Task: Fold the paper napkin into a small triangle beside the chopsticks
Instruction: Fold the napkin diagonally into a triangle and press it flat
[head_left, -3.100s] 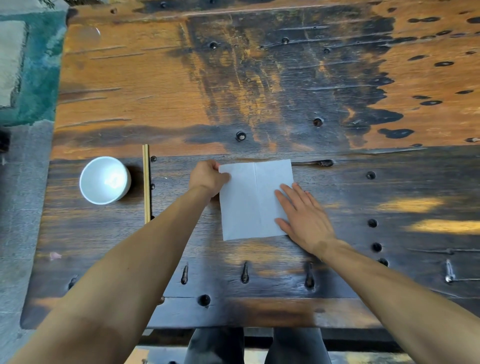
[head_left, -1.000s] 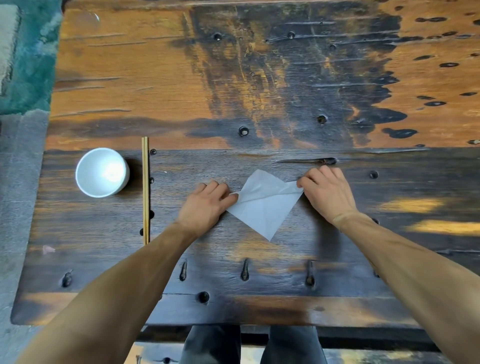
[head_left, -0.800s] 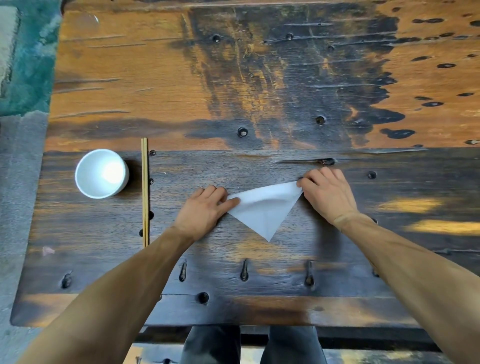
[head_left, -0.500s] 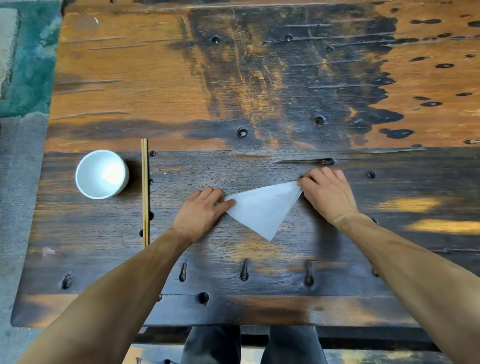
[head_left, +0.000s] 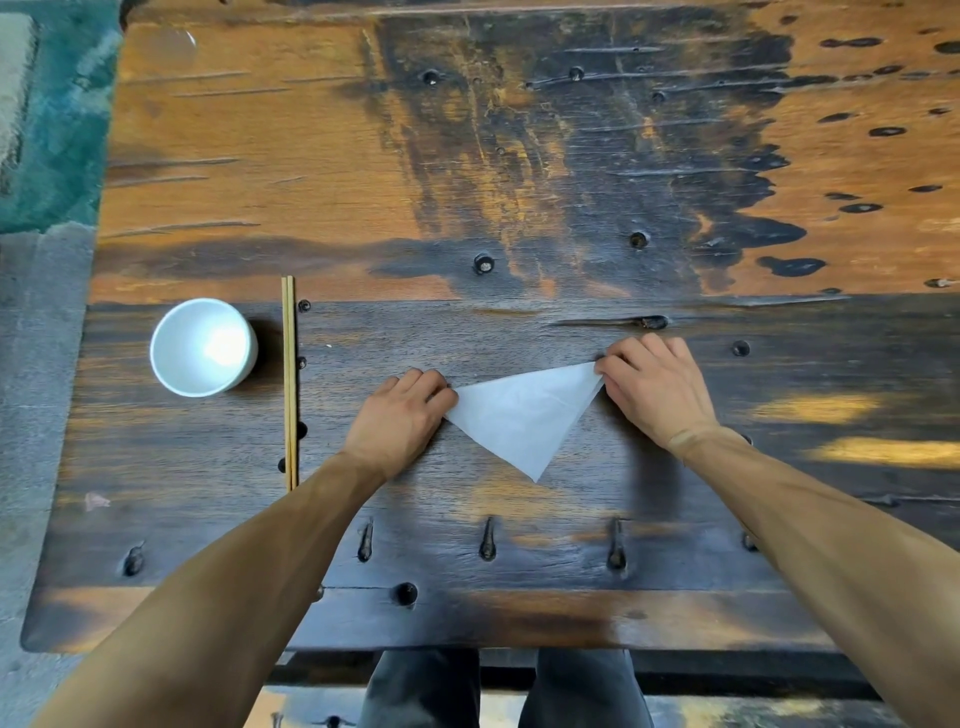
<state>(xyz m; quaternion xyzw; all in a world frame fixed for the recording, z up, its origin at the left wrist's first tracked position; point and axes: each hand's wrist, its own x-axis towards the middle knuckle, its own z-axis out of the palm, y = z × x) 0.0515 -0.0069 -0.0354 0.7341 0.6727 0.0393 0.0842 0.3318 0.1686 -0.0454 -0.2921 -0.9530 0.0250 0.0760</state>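
Note:
The white paper napkin lies flat on the dark wooden table as a triangle, its point toward me. My left hand presses the napkin's left corner with its fingertips. My right hand pinches the right corner against the table. A pair of wooden chopsticks lies lengthwise well to the left of the napkin, about a hand's width beyond my left hand.
A white bowl stands left of the chopsticks. The worn wooden table has metal studs and slots across it; its near edge runs just above my knees. Grey floor and a green rug lie to the left.
The square napkin has been folded on the diagonal into a triangle. In the last second the raised upper flap was pressed flat; both hands stay on the two corners.

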